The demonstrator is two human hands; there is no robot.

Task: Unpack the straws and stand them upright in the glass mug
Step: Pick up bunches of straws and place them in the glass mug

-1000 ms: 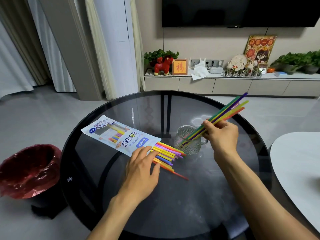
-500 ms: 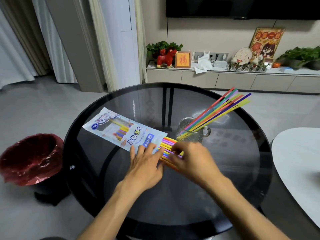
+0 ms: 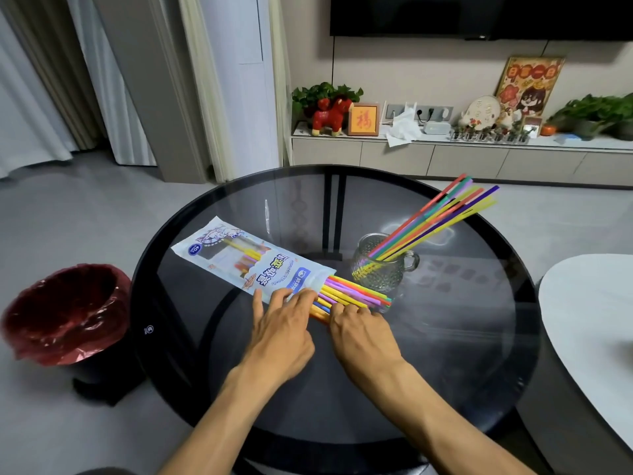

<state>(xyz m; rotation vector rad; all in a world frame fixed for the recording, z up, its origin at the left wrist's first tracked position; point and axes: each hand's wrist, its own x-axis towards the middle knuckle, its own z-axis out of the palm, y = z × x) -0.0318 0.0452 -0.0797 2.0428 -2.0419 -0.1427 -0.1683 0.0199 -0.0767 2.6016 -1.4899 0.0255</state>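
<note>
A white and blue straw packet point(image 3: 239, 258) lies on the round black glass table point(image 3: 445, 337), its open end toward me. Several coloured straws point(image 3: 356, 293) stick out of that end. My left hand point(image 3: 284, 323) lies flat with its fingertips on the packet's mouth. My right hand point(image 3: 363, 329) rests beside it, fingertips curled on the loose straw ends. A glass mug point(image 3: 380, 269) stands just right of the packet, holding a bunch of straws point(image 3: 435, 217) that lean up to the right.
A bin with a red liner point(image 3: 68, 310) stands on the floor left of the table. A white table edge point(image 3: 592, 330) is at the right. A low cabinet with ornaments point(image 3: 462, 156) runs along the back wall.
My right hand let go of the bunch of straws in the mug and came down to the straws at the packet's mouth. My left hand slid forward onto the packet's end.
</note>
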